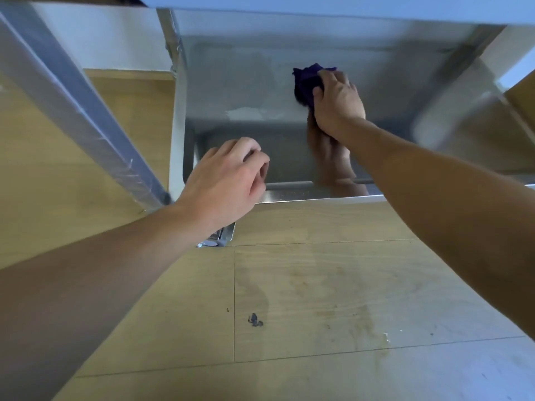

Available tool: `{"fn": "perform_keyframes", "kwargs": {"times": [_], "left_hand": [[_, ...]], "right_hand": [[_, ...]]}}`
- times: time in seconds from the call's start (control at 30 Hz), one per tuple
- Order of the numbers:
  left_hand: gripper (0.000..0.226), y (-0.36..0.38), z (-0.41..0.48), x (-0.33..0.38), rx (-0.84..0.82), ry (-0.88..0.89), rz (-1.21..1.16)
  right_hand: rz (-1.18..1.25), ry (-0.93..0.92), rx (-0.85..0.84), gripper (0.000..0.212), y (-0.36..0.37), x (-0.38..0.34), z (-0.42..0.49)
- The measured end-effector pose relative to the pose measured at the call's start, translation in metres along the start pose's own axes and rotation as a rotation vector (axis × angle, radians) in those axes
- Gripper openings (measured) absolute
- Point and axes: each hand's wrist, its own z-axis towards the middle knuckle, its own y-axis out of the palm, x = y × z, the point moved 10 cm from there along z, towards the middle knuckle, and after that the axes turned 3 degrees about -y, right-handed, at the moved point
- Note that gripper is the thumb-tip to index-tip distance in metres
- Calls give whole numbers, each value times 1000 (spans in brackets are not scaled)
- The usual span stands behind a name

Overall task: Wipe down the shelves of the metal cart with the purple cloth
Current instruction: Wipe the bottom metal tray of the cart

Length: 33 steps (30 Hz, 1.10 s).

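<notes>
Two bare forearms reach in from the bottom corners, over a pale wooden floor (318, 285) marked with a small dark stain (254, 320). Both hands are at the lower shelf (246, 91) of the metal cart (177, 117), seen from above and in front. The left hand (228, 180) sits at the shelf's front-left corner with its fingers loosely curled and nothing in them; whether the fingertips touch the rim I cannot tell. The right hand (338, 107) is further in, toward the middle of the shelf, its fingers curled round the purple cloth (305, 82). The cloth is bunched and pressed against the steel, sticking out beyond the fingertips toward the back of the shelf. A dim reflection of that hand and wrist shows in the metal just in front of it. Left of the cloth the shelf carries a dull, patchy film with a brighter streak near its front edge. An upper shelf (318, 10) overhangs at the top of the view, and a film-wrapped metal bar (72, 96) slants across the left side — down toward the cart's front-left corner, where a caster bracket (220, 240) shows beneath the left wrist
</notes>
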Motion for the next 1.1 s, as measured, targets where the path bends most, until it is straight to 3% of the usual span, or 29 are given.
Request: {"fn": "perform_keyframes", "kwargs": {"times": [0.1,0.27,0.4,0.47,0.67,0.8,0.87,1.0,1.1], "left_hand": [[23,-3,-12,-12,-15,3,-10],[27,-2,-17,-17,-48,3,-24],[25,-2,-20,-23,-38,-4,-36],[24,-2,-20,-25,-41,0,-49],[19,-6,-10,-36,2,-34,-40],[27,-7,2,-68,57,-270,-23],[28,-3,4,-71,63,-325,19],[31,-2,4,-70,84,-347,73],[38,-4,1,-71,101,-333,89]], "right_hand": [[-1,-105,-8,43,10,-44,-12],[34,-481,-103,43,43,-158,-53],[100,-638,-253,42,42,-163,-53],[114,-579,-223,41,32,-140,-36],[40,49,21,43,12,-33,13],[26,128,64,41,22,-44,20],[48,63,40,42,34,-79,22],[142,-348,-95,46,63,-176,8],[177,-503,-120,44,62,-186,5]]}}
